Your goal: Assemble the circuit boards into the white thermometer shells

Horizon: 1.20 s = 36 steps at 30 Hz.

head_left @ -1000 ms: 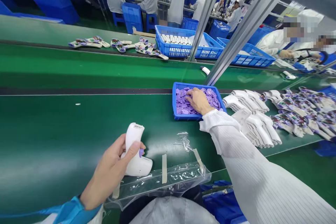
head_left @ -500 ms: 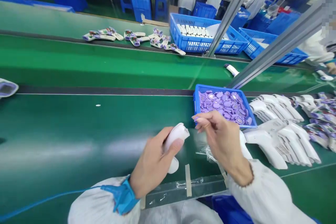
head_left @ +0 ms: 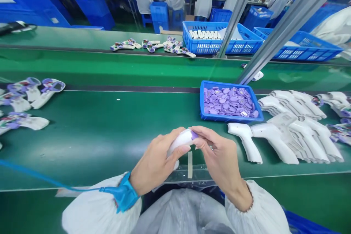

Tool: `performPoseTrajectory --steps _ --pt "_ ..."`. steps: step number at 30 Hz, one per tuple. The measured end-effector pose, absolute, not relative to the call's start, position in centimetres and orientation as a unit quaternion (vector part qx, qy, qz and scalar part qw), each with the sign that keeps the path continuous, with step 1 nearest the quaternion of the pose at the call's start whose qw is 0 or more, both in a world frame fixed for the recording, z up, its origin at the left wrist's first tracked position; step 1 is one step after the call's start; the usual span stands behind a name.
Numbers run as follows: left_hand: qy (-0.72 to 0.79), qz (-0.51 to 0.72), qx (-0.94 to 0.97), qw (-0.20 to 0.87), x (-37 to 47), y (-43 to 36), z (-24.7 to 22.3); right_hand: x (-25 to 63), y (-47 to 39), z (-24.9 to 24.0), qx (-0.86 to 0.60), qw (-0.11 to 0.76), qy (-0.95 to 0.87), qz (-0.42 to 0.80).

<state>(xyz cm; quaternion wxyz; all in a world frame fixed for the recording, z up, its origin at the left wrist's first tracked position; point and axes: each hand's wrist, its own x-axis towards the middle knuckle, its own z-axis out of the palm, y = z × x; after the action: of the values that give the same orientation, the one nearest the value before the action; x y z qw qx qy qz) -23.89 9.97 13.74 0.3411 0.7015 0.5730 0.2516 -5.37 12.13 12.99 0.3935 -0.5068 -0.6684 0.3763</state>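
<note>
Being gripped between the thumb and fingers of the left hand [head_left: 153,162], the white housing [head_left: 179,142] is being held above the green bench [head_left: 109,128], near its front edge. At its far end the purple piece [head_left: 194,135] is being grasped by the right hand [head_left: 223,161], thumb below and fingers above. A smooth, rounded white surface is being shown, tilted, its lower part being partly covered by the left hand. Just beyond the right hand, the blue tray [head_left: 231,119] of purple parts [head_left: 227,100] is being bordered on its right by white shells [head_left: 270,135], one being set near the right hand. To the left, a broad stretch of bench is being spanned between the hands and the open assemblies [head_left: 41,95]. Farther out, the bench's back edge is being marked by a dark strip [head_left: 131,89].
</note>
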Motion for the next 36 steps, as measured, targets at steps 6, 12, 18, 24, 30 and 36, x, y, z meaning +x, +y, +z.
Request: performPoseTrajectory --steps 6,12,18,24,30,36 --pt "0.514 0.223 0.802 0.209 -22.4 10.7 13.0 -4.7 11.3 12.0 -0.481 0.38 -0.688 0.388" --pt "0.509 0.212 0.824 0.133 -22.3 10.7 10.6 -4.9 10.5 9.7 -0.51 0.39 -0.662 0.388" --pt "0.67 0.369 0.64 0.073 -22.8 10.4 8.4 -5.6 9.3 9.0 -0.473 0.31 -0.704 0.43" --pt "0.698 0.278 0.659 0.043 -23.2 11.8 7.9 -8.7 8.4 8.5 -0.458 0.223 -0.754 0.416" --pt "0.633 0.385 0.649 0.173 -26.8 10.0 9.6 -9.5 10.2 8.2 -0.478 0.14 -0.339 0.798" --pt "0.724 0.481 0.466 0.167 -25.4 11.7 7.2 -10.2 9.8 8.1 -0.479 0.14 -0.499 0.708"
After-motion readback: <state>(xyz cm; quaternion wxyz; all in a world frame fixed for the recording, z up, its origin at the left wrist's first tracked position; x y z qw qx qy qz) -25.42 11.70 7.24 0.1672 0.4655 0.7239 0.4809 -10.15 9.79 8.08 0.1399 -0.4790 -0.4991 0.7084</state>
